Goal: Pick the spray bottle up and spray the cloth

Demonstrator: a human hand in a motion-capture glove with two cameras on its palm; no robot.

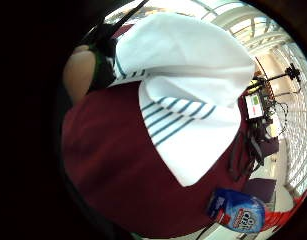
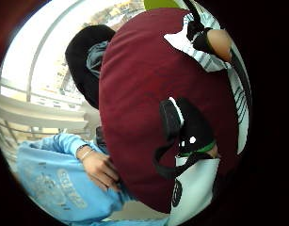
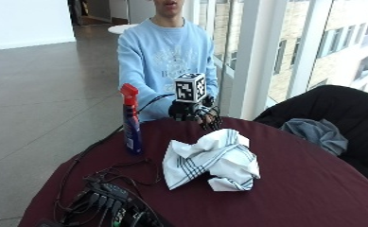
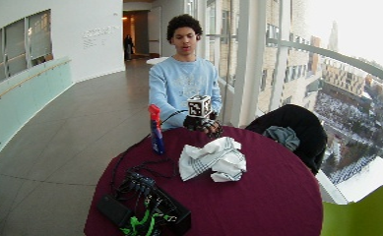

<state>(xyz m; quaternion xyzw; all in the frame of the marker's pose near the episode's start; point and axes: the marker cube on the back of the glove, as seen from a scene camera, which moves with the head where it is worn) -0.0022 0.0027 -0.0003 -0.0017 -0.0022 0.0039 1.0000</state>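
Cable box nearest. Gloved right hand, fingers relaxed and holding nothing, hovers behind striped cloth; reach sideways for the upright spray bottle, gripping its neck.

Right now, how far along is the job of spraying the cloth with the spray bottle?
Nothing looks done yet. The blue spray bottle with the red trigger head stands upright on the round maroon table, untouched. The crumpled white cloth with dark stripes lies beside it. The black-gloved right hand hovers at the table's far edge behind the cloth, holding nothing. Left: reach for the bottle, lift it, aim it at the cloth and spray.
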